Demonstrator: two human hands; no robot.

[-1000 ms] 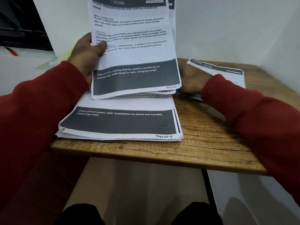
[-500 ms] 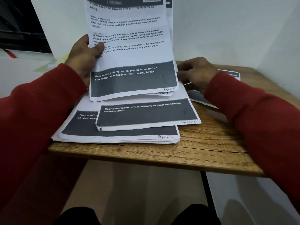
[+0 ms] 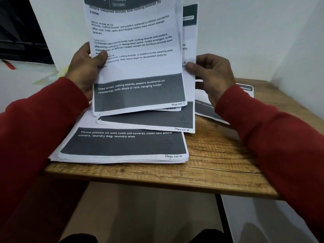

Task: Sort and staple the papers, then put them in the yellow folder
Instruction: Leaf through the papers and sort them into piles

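My left hand (image 3: 84, 67) grips a few upright sheets, thumb on the front one, which is marked Page No: 7 (image 3: 138, 55). My right hand (image 3: 213, 74) pinches the right edge of the sheet marked Page No: 5 (image 3: 190, 88) and holds it raised behind the Page 7 sheet. A thick stack of papers (image 3: 122, 144) lies flat on the wooden table (image 3: 210, 163), with Page No: 4 on top. Another printed sheet (image 3: 208, 111) lies under my right wrist. No stapler or yellow folder can be made out for sure.
White walls close in behind and to the right of the small table. A yellowish object (image 3: 50, 78) and a red item (image 3: 8, 64) lie on a white surface to the left. The table's front edge is near my knees.
My right hand has pulled the Page 5 sheet off the stack and lifted it upright behind the held sheets. Page 4 now shows on top of the stack.
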